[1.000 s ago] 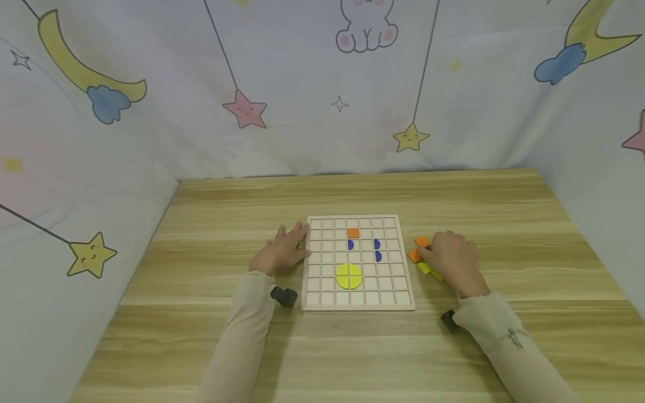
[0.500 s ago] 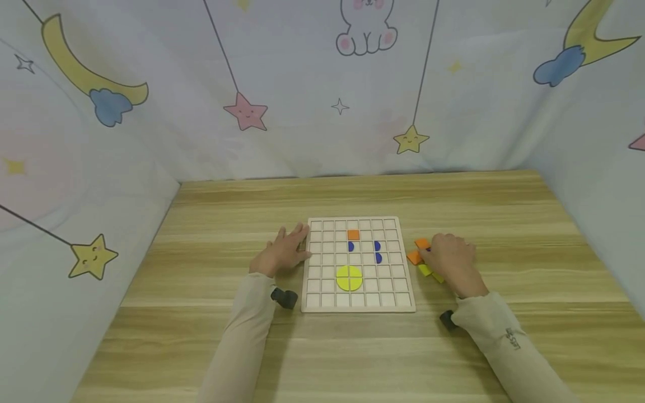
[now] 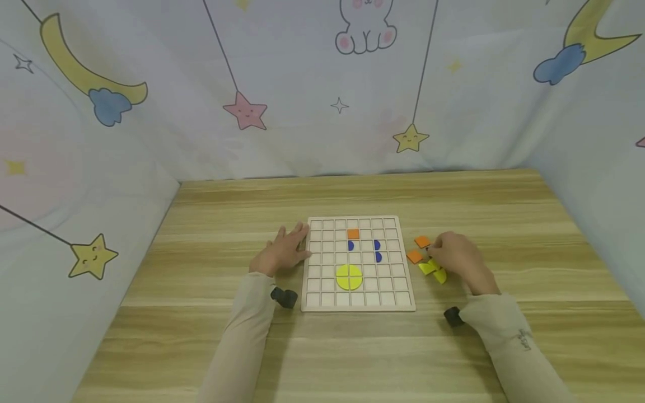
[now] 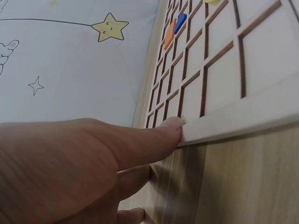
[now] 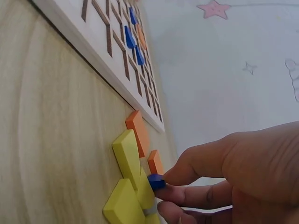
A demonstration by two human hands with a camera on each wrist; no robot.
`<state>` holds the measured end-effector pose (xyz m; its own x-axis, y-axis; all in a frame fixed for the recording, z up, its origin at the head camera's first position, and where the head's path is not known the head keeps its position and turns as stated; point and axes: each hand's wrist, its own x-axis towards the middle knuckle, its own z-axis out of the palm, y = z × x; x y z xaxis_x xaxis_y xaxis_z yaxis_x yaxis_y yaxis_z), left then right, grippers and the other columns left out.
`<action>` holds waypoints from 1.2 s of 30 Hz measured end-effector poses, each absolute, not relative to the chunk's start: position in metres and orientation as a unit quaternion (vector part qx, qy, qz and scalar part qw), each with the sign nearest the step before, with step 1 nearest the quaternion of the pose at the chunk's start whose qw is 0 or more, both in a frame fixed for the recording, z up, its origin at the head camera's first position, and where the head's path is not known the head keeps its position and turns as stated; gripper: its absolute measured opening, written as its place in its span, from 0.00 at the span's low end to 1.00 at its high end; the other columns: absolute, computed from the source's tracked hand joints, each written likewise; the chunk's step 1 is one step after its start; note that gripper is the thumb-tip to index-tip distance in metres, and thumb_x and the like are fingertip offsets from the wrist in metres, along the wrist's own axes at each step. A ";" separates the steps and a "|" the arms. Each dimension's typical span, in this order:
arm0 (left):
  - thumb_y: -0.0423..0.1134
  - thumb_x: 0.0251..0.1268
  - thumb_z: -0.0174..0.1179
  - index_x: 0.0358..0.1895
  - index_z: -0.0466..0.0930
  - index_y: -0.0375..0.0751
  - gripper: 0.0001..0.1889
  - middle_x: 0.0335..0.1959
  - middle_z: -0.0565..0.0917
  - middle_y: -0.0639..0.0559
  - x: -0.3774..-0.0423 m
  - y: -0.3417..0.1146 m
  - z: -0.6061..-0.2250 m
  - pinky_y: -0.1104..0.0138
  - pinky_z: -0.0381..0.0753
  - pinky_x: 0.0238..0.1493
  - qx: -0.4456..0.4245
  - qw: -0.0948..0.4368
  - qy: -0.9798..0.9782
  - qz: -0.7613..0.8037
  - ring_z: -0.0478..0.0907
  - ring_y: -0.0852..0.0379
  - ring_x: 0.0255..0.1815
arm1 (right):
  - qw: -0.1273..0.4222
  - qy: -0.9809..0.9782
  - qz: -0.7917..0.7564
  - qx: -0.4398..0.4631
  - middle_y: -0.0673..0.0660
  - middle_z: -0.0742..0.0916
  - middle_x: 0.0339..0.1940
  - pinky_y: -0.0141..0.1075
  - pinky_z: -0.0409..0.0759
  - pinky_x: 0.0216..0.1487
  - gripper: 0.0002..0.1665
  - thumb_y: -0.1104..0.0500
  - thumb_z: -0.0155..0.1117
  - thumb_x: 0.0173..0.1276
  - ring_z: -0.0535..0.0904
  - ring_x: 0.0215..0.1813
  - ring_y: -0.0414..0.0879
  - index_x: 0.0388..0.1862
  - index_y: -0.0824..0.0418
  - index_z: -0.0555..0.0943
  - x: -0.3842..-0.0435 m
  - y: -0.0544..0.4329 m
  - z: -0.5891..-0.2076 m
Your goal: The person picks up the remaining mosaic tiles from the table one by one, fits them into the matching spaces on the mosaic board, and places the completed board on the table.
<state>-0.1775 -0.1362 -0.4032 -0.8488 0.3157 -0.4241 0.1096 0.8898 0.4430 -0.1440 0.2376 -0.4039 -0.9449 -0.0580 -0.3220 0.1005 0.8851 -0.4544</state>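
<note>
The pale wooden grid board lies flat on the table. On it sit one orange square, several yellow quarter-rounds forming a circle, and three blue half-rounds. My left hand touches the board's left edge with extended fingers; its thumb rests against the rim in the left wrist view. To the right of the board, my right hand pinches a blue piece between thumb and fingertips, just over the loose pieces. Its far side is hidden by the fingers.
Two loose orange squares and several yellow pieces lie on the wooden table between the board and my right hand. A printed cloth wall stands along the table's back edge.
My right hand has drawn slightly to the right, and its fingers now show pinching the blue piece. More of the orange and yellow pieces is uncovered. The left hand stays put.
</note>
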 end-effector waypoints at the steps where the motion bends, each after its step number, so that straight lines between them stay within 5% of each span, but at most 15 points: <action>1: 0.47 0.73 0.51 0.78 0.41 0.49 0.37 0.79 0.38 0.49 -0.177 -0.136 -0.403 0.32 0.37 0.68 0.113 0.251 0.939 0.206 0.28 0.35 0.77 | 0.162 0.955 -0.247 0.008 0.58 0.83 0.31 0.33 0.70 0.25 0.17 0.54 0.54 0.69 0.73 0.28 0.46 0.40 0.67 0.81 -0.144 0.239 -0.405; 11: 0.47 0.73 0.50 0.78 0.41 0.49 0.37 0.79 0.38 0.49 -0.178 -0.136 -0.402 0.32 0.37 0.69 0.111 0.251 0.941 0.200 0.28 0.34 0.77 | 0.085 0.950 -0.301 -0.010 0.63 0.85 0.49 0.46 0.77 0.45 0.19 0.51 0.54 0.72 0.79 0.48 0.55 0.50 0.62 0.82 -0.144 0.242 -0.413; 22: 0.45 0.73 0.50 0.78 0.42 0.47 0.37 0.79 0.38 0.47 -0.178 -0.136 -0.402 0.31 0.37 0.68 0.116 0.249 0.940 0.203 0.29 0.33 0.77 | 0.046 0.924 -0.379 -0.007 0.59 0.87 0.45 0.45 0.77 0.49 0.17 0.48 0.58 0.70 0.81 0.47 0.52 0.46 0.58 0.84 -0.147 0.213 -0.421; 29: 0.46 0.73 0.51 0.78 0.41 0.48 0.37 0.79 0.38 0.48 -0.177 -0.136 -0.401 0.31 0.37 0.68 0.114 0.250 0.940 0.202 0.29 0.34 0.77 | 0.029 0.915 -0.401 -0.028 0.57 0.86 0.42 0.38 0.75 0.43 0.13 0.52 0.59 0.70 0.79 0.43 0.49 0.43 0.58 0.85 -0.148 0.184 -0.424; 36: 0.46 0.73 0.51 0.78 0.42 0.48 0.37 0.79 0.39 0.48 -0.178 -0.136 -0.402 0.31 0.38 0.68 0.114 0.251 0.940 0.202 0.29 0.34 0.77 | 0.019 0.911 -0.410 -0.037 0.58 0.83 0.46 0.44 0.76 0.47 0.12 0.52 0.61 0.68 0.77 0.48 0.52 0.40 0.58 0.85 -0.147 0.157 -0.427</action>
<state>-0.1776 -0.1357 -0.4020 -0.8482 0.3155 -0.4255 0.1123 0.8922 0.4375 -0.1468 0.1567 -0.4266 -0.9965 -0.0831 -0.0049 -0.0515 0.6609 -0.7487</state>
